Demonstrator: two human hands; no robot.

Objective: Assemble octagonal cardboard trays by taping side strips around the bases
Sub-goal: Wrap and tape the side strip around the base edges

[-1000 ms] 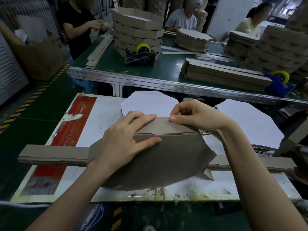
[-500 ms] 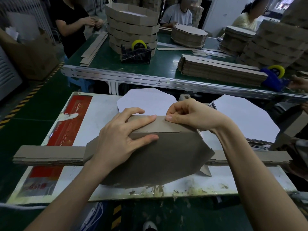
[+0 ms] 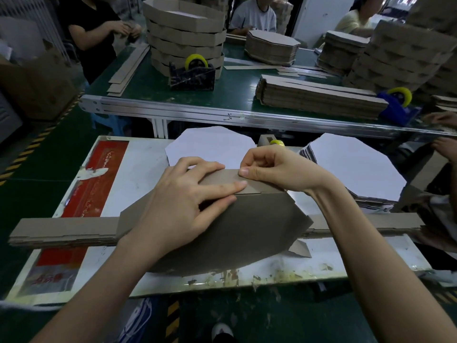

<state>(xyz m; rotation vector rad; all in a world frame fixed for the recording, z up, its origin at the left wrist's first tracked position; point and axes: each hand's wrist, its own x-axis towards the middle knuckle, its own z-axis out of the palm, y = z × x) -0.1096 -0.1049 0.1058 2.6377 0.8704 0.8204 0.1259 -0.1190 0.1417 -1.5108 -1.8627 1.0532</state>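
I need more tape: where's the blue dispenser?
In the head view, the blue dispenser sits far right on the green table, at the right end of the strip stack.

We record a green floor (image 3: 49,157) with yellow-and-black hazard striping (image 3: 29,147) at left. A white worktable (image 3: 138,179), its near edge chipped, stands before a long green-topped bench (image 3: 237,82) with an aluminium rail (image 3: 197,111). Lighting is dim.

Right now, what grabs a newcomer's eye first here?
Dead centre, the left hand presses flat on a brown octagonal base while the right hand pinches the side strip at its far edge. Beyond, on the green table, a tall stack of finished trays rises behind a yellow tape roll.
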